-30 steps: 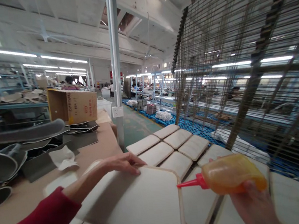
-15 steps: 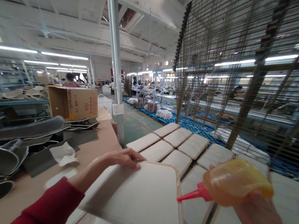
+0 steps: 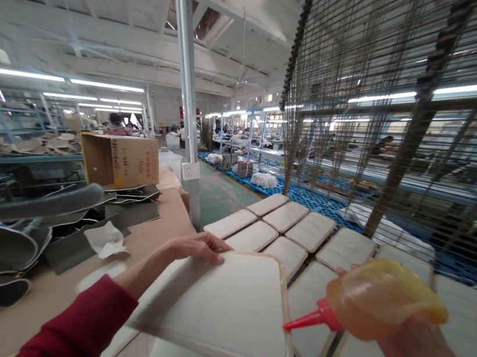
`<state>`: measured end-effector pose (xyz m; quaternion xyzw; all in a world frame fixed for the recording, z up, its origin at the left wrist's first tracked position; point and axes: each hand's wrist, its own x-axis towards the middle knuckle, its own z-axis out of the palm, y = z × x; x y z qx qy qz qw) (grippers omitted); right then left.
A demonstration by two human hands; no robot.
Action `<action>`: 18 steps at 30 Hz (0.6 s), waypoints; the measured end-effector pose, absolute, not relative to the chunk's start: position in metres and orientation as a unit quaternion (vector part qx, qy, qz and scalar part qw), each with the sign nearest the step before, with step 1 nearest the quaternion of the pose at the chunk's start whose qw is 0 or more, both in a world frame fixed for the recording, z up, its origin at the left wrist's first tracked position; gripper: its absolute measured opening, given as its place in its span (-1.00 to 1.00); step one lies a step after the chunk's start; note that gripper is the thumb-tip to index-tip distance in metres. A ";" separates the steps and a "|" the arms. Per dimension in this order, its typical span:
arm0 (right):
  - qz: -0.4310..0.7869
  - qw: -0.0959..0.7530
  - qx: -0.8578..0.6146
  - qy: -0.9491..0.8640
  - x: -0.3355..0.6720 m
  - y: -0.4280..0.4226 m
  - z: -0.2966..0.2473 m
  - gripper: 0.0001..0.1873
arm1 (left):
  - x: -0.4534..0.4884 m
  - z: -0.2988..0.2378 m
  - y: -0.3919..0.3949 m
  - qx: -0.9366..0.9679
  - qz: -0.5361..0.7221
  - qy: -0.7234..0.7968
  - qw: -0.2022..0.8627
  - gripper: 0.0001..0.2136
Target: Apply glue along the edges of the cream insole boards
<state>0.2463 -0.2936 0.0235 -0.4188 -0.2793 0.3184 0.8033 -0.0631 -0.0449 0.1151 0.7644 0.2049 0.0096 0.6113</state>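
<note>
My left hand (image 3: 197,247), in a red sleeve, grips the far edge of a white padded square panel (image 3: 221,312) with a wooden rim and holds it tilted above other panels. My right hand (image 3: 414,343) is closed round a squeezable orange glue bottle (image 3: 382,300). Its red nozzle (image 3: 307,320) points left and touches the panel's right edge near the front corner. Only part of my right hand shows at the bottom edge.
Several matching white panels (image 3: 290,215) lie in rows ahead. A brown table (image 3: 157,230) at left carries grey material pieces (image 3: 29,229) and a cardboard box (image 3: 124,158). A large wire rack (image 3: 407,92) stands at right, a steel post (image 3: 189,91) in the middle.
The view has tipped up slightly. The panel has lifted a little, and the bottle has dropped lower and to the right, its nozzle staying at the panel's right edge.
</note>
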 end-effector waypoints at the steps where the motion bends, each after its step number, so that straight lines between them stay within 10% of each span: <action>1: 0.326 0.811 -0.408 -0.262 0.247 -0.294 0.021 -0.16 | -0.064 0.114 -0.045 0.761 0.010 0.206 0.616 -0.61; 18: 0.302 0.839 -0.372 -0.258 0.193 -0.292 0.062 -0.30 | -0.082 0.089 -0.039 0.705 0.053 0.258 0.659 -0.61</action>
